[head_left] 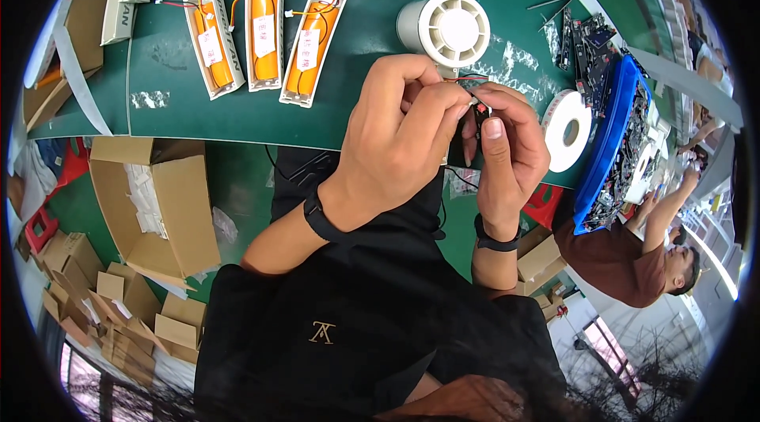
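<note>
Just below a white round fan head [455, 30], my two hands meet over the table's near edge. My right hand [511, 149] is closed around a small black circuit board [480, 112] with a red part on it; the fingers cover most of it. With thumb and forefinger my left hand [400, 133] pinches at the board's upper end, where a small pale wire plug [473, 100] partly shows. Thin red and black wires [475, 77] run close above the fingertips. Part of the fan's handle is hidden behind my hands.
Left on the green table [166, 117] lie several white fans, three with orange batteries [264, 34] in opened handles. At right are a white tape roll [566, 131], loose black boards [590, 50] and a blue bin [613, 145] of boards. Cardboard boxes [150, 208] stand lower left; a co-worker [621, 264] sits right.
</note>
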`<state>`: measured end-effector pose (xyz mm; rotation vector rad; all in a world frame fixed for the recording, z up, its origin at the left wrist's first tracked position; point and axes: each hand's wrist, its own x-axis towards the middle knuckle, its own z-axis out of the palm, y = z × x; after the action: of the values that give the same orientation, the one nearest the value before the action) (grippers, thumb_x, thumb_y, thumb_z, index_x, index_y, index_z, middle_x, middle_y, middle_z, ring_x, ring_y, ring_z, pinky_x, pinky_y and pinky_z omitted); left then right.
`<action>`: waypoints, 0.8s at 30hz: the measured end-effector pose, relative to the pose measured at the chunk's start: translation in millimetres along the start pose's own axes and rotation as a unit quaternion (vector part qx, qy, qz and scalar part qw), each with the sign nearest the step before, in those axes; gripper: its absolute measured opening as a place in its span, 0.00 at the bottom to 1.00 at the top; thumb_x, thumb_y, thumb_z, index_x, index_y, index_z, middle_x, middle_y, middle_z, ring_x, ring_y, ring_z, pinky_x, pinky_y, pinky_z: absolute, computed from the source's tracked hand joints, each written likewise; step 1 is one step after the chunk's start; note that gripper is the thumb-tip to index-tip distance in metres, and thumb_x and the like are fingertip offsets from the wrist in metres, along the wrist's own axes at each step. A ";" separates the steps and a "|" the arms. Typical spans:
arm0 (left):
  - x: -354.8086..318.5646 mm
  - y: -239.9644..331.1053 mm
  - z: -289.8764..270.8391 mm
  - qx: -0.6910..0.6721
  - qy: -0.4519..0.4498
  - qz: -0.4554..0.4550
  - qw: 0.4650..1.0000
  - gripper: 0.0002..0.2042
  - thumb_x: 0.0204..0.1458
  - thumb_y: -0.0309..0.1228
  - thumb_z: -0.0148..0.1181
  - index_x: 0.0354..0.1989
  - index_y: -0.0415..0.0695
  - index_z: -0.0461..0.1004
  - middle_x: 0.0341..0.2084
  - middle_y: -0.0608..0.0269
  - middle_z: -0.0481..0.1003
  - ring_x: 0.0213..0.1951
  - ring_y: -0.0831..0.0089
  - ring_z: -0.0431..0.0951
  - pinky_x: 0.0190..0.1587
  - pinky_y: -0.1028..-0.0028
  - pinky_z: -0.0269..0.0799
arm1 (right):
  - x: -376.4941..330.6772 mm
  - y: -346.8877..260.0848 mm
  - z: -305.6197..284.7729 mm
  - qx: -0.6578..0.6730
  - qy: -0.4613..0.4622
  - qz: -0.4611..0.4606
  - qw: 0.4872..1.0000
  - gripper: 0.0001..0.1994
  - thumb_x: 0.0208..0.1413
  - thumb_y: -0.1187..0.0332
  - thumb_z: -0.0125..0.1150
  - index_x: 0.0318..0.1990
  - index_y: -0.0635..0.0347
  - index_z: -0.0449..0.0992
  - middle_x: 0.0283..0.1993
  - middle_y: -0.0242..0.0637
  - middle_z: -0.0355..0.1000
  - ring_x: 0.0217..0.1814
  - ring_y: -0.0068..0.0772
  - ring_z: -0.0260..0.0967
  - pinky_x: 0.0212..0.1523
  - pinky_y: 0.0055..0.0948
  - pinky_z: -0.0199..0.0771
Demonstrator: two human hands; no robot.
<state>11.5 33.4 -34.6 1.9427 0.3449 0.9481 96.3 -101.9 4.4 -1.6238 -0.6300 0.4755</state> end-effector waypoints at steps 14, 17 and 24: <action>-2.3 4.2 3.4 0.022 0.018 -0.015 0.999 0.04 0.60 0.19 0.68 0.42 0.37 0.81 0.43 0.55 0.69 0.34 0.67 0.78 0.35 0.70 0.76 | -3.3 -1.0 16.8 -0.198 0.056 -0.111 0.972 0.10 0.69 0.77 0.58 0.51 0.72 0.82 0.51 0.50 0.80 0.47 0.38 0.79 0.49 0.30 0.79; -2.0 5.1 3.6 0.016 0.027 -0.022 0.999 0.03 0.61 0.20 0.67 0.41 0.37 0.81 0.43 0.55 0.69 0.34 0.67 0.78 0.35 0.70 0.76 | -3.9 2.2 18.3 -0.190 0.064 -0.114 0.973 0.10 0.68 0.78 0.58 0.51 0.73 0.82 0.51 0.52 0.80 0.50 0.45 0.80 0.52 0.34 0.79; -2.8 4.8 5.3 0.009 0.032 -0.039 0.999 0.04 0.60 0.19 0.68 0.42 0.38 0.82 0.43 0.56 0.69 0.35 0.68 0.78 0.36 0.71 0.75 | -5.0 6.2 17.2 -0.184 0.057 -0.126 0.973 0.11 0.69 0.77 0.58 0.52 0.73 0.81 0.52 0.52 0.79 0.47 0.40 0.79 0.49 0.32 0.79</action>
<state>13.0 25.9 -33.5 1.9040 0.4654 0.9606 82.4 -92.6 -4.4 -1.8704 -0.8614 0.0782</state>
